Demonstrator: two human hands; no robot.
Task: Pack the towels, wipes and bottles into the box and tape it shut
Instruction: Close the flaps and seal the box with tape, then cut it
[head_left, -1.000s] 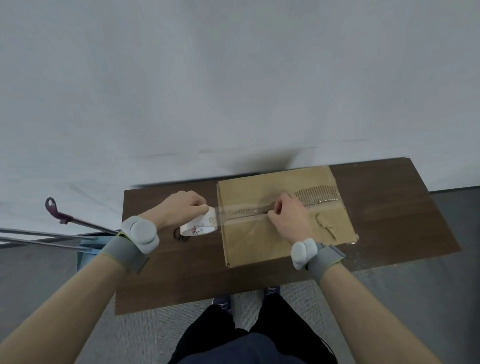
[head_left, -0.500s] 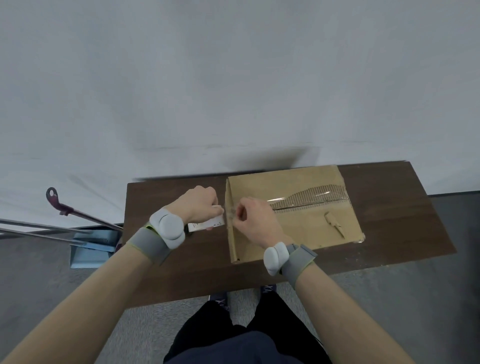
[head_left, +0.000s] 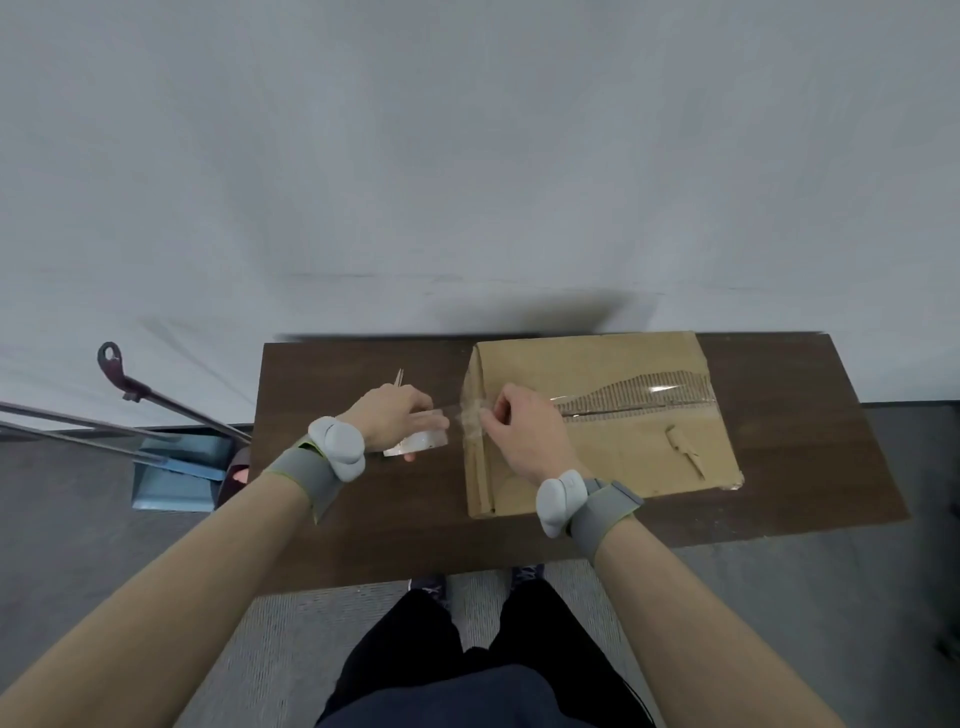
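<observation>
A closed cardboard box (head_left: 613, 452) lies on the dark wooden table (head_left: 363, 519), with clear tape (head_left: 623, 400) running along its top seam. My left hand (head_left: 389, 423) grips a white tape roll (head_left: 418, 441) just left of the box. A short stretch of clear tape spans from the roll to the box's left edge. My right hand (head_left: 524, 431) pinches that tape at the box's top left edge. Towels, wipes and bottles are not visible.
Something thin, pale and pointed (head_left: 398, 378) lies on the table behind my left hand. A blue dustpan (head_left: 171, 475) with long metal handles (head_left: 156, 402) stands on the floor to the left. A white wall rises behind the table.
My right hand slid left along the tape from mid-box to the box's left edge. My left hand drew the roll a little further left of the box.
</observation>
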